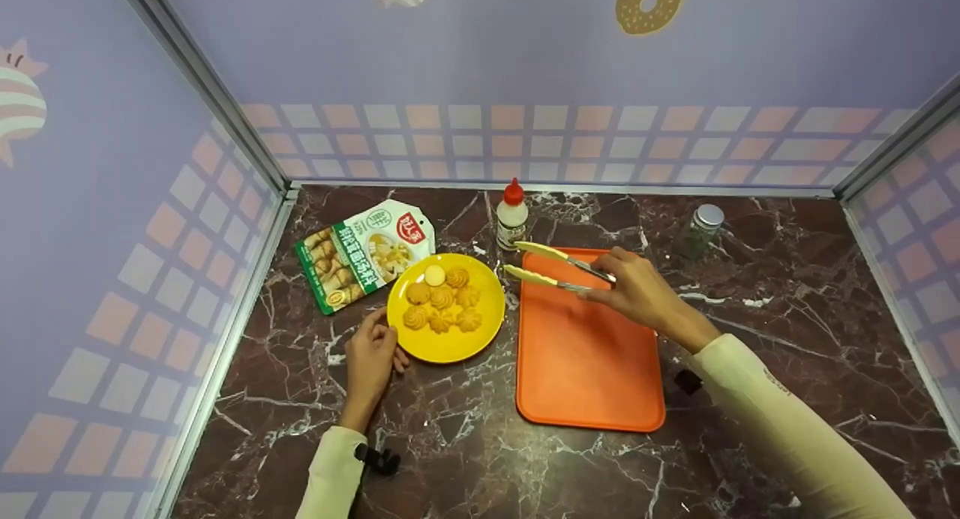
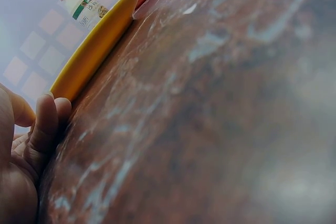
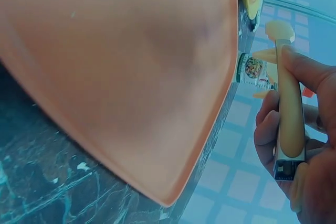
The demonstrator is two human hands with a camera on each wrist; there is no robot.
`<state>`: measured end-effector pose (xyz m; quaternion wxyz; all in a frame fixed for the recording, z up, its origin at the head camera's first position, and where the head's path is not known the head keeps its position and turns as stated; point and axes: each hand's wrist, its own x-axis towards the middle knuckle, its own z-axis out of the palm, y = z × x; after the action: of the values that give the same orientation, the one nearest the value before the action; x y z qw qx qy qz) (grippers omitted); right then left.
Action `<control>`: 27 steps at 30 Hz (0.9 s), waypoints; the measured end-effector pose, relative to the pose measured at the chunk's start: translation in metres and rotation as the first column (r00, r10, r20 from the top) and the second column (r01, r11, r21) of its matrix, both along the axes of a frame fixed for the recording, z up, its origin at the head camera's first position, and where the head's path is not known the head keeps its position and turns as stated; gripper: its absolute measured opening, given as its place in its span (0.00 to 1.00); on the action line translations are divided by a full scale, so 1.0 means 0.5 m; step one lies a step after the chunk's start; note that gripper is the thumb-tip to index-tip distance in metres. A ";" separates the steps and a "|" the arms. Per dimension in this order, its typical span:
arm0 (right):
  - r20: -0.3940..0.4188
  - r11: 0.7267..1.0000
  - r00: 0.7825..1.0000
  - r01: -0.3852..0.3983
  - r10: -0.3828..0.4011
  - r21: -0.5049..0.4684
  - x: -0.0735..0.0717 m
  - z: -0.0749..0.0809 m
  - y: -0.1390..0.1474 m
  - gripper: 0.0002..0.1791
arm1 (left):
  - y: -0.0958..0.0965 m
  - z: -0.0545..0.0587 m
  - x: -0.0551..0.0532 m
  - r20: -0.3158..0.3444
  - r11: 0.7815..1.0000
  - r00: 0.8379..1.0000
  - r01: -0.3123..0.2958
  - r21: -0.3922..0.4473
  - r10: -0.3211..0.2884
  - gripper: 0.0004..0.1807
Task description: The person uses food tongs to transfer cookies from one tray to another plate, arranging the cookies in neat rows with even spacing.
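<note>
My right hand (image 1: 634, 290) grips a pair of tongs (image 1: 574, 264) with pale yellow tips and metal arms, seen edge-on in the right wrist view. Their tips are spread, with nothing between them, and point left above the top of an orange tray (image 1: 589, 369). Left of the tray, a yellow plate (image 1: 446, 350) bears several swirled cookies (image 1: 442, 297) and one smooth pale round piece (image 1: 435, 275). My left hand (image 1: 371, 350) rests at the plate's left rim, fingers loosely bent; in the left wrist view its fingertips (image 2: 47, 106) are right at the plate's edge.
A green and white food packet (image 1: 365, 253) lies behind the plate, overlapped by its rim. Behind the tong tips stands a red-capped squeeze bottle (image 1: 512, 217). A glass jar with a silver lid (image 1: 703, 228) stands at the back right. Patterned walls (image 1: 562, 54) border the marble tabletop (image 1: 465, 459).
</note>
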<state>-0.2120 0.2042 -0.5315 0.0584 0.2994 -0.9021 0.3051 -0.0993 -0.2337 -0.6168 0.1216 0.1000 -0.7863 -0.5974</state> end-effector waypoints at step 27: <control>-0.019 0.992 0.993 0.113 -0.115 -0.056 0.033 -0.005 0.089 0.21 | -0.014 -0.008 0.001 -0.008 0.999 0.999 0.047 0.007 -0.047 0.24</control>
<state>-0.1955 0.2484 -0.5341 0.0941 0.2491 -0.9083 0.3227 -0.0987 -0.2405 -0.6207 0.1102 0.0797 -0.7858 -0.6034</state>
